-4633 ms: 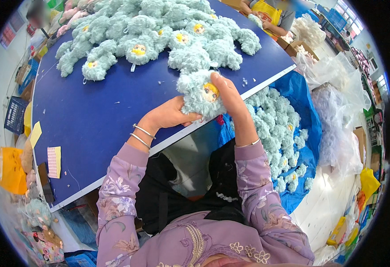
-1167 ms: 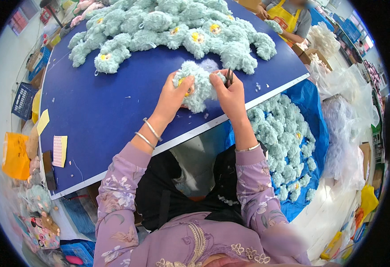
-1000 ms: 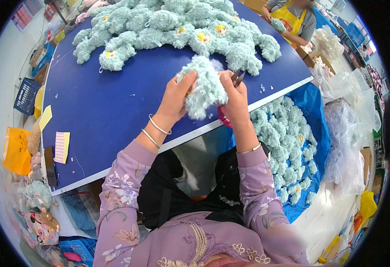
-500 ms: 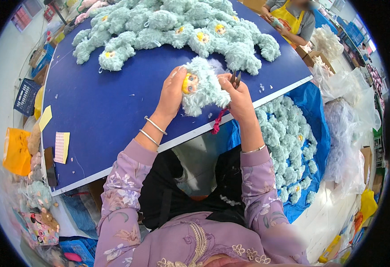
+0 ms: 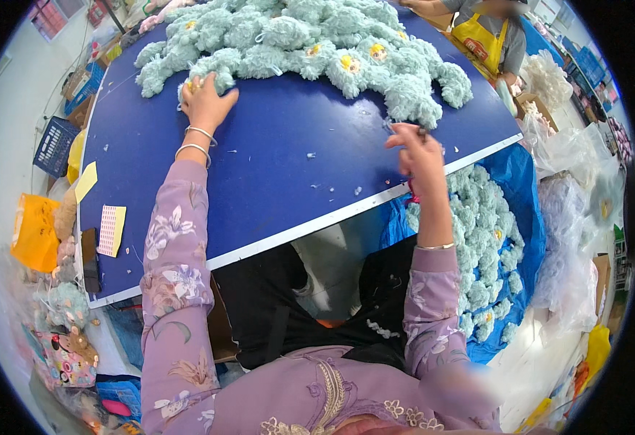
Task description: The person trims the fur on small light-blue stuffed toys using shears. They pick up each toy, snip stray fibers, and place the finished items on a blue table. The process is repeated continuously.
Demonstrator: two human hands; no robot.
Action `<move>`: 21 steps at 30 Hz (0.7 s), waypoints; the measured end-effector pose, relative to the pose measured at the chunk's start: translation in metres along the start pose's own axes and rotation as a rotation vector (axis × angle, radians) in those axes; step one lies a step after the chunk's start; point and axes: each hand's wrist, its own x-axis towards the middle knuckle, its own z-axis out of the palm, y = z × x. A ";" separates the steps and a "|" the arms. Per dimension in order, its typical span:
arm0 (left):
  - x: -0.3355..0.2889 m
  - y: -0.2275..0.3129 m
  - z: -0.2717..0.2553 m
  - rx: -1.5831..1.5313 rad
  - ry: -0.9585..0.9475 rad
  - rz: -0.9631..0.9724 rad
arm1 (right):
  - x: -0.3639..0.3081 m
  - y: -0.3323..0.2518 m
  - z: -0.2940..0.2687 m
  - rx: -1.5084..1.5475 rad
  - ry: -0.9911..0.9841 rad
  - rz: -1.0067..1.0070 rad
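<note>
A heap of fluffy pale-green plush dolls [image 5: 281, 43] covers the far part of the blue table [image 5: 281, 167]. At the heap's near left corner my left hand [image 5: 208, 105] has its fingers and thumb closed around one plush doll [image 5: 221, 67], covering most of its face. Nearer the table's right edge my right hand [image 5: 420, 156] holds small dark scissors, mostly hidden in the palm. A pink cord [image 5: 413, 193] hangs below that hand. Its index finger points left, just in front of the heap.
A blue sheet-lined container [image 5: 524, 217] with many plush dolls stands right of the table. On the table's left lie a sticker sheet [image 5: 112, 230], a yellow note [image 5: 86, 181] and a dark phone-like slab [image 5: 89, 261]. A co-worker in a yellow apron [image 5: 480, 40] stands far right.
The plush doll that was between my hands is out of them. My left hand has moved far left onto another doll; my right hand has shifted right, keeping the scissors.
</note>
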 end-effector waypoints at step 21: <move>-0.103 0.084 -0.058 -1.811 -0.888 -0.108 | -0.013 0.006 0.043 0.105 -0.270 0.100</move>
